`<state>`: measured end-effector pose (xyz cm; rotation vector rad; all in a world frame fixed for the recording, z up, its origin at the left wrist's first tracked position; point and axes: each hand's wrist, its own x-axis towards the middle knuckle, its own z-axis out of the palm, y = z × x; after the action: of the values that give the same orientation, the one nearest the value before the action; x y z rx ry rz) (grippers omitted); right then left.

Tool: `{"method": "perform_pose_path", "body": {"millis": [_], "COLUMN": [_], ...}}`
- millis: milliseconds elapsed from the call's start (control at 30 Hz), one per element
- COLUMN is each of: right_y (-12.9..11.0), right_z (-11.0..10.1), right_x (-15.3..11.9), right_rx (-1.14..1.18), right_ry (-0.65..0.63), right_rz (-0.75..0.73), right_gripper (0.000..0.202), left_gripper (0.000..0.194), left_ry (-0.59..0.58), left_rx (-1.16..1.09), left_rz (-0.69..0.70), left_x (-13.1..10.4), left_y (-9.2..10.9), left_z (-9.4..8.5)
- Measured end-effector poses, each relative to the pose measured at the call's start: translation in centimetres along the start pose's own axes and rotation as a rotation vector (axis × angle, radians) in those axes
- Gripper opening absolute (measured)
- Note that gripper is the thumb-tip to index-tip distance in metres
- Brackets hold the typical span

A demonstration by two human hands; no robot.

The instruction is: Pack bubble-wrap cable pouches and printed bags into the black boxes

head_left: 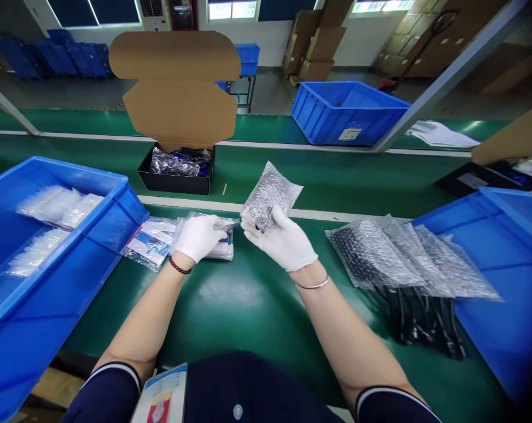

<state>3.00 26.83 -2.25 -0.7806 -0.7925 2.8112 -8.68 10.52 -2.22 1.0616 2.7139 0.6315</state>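
The white-gloved right hand (286, 241) is holding up a silvery bubble-wrap pouch (269, 197) while the gloved left hand (199, 236) is gripping flat clear plastic packets (213, 238) on the green table (231, 305), the open black cardboard box (177, 170) already partly filled.

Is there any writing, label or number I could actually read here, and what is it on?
None can be read.
White label on the far blue bin: print too small.
Card at the person's chest: blurred.
Leaflets in clear bags by the left hand: blurred print.
Papers on the far table: too small.
Bubble bag in the right hand: no writing visible.
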Motion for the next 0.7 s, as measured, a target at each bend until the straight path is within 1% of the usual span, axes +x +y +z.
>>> {"method": "perform_pose_path", "body": {"millis": [67, 133, 200, 267, 400, 500, 600, 700], "right_y": [0.2, 0.3, 0.3, 0.1, -0.3, -0.4, -0.6, -0.8], "right_z": [-0.1, -0.2, -0.3, -0.2, 0.2, 0.6, 0.8, 0.8], "right_x": [0.1, 0.2, 0.2, 0.1, -0.6, -1.3, -1.9, -2.4], "right_rx": [0.021, 0.041, 0.061, 0.070, 0.061, 0.050, 0.020, 0.008], "right_ry": [-0.014, -0.025, -0.034, -0.040, -0.054, -0.050, -0.059, -0.098], "right_rz": [0.017, 0.025, 0.023, 0.010, 0.002, -0.042, -0.089, -0.110], "right_gripper": [0.039, 0.037, 0.036, 0.035, 0.038, 0.037, 0.034, 0.031], "left_gripper": [0.020, 0.025, 0.023, 0.018, 0.010, 0.014, 0.015, 0.020], "left_ry": [0.005, -0.021, -0.060, -0.070, 0.027, 0.102, 0.170, 0.198], "left_rx": [-0.061, -0.149, -0.261, -0.330, -0.251, -0.256, -0.350, -0.547], "left_rz": [-0.041, -0.066, -0.072, -0.063, -0.009, 0.049, 0.035, -0.001], "left_x": [0.2, 0.3, 0.3, 0.2, -0.5, -1.1, -1.4, -1.4], "left_y": [-0.4, -0.6, -0.6, -0.4, 0.6, 1.3, 1.6, 1.2], "left_z": [0.1, 0.2, 0.2, 0.2, -0.1, -0.4, -0.5, -0.5]}}
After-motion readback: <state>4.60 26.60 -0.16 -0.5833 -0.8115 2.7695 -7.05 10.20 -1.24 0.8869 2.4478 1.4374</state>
